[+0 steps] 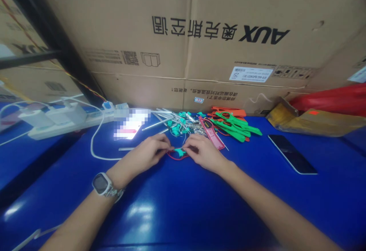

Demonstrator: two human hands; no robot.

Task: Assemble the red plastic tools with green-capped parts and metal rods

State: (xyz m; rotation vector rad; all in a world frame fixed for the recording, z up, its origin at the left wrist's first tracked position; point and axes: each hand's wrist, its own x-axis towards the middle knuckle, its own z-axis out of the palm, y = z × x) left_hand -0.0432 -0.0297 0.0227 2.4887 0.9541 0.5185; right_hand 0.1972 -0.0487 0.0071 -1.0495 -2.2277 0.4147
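My left hand [153,150], with a watch [101,183] on its wrist, is closed in a pinch at one end of a small teal plastic part [180,152]. At the other end of that part, my right hand [201,150] has its fingers pinched together. Just below them a curved red plastic piece [177,158] shows, mostly covered by the fingers. Beside my right hand lies a pink-red plastic casing [214,134]. Behind both hands is a pile of teal parts [175,129], thin wires and metal rods [156,123]. Fine detail at the fingertips is too small to make out.
Green plastic casings [236,127] and orange ones [228,111] are stacked behind on the right. A dark phone [291,153] lies farther right; a lit screen [131,124] is at left. A power strip [57,127] with cables and a large cardboard box [183,60] bound the blue table [183,213].
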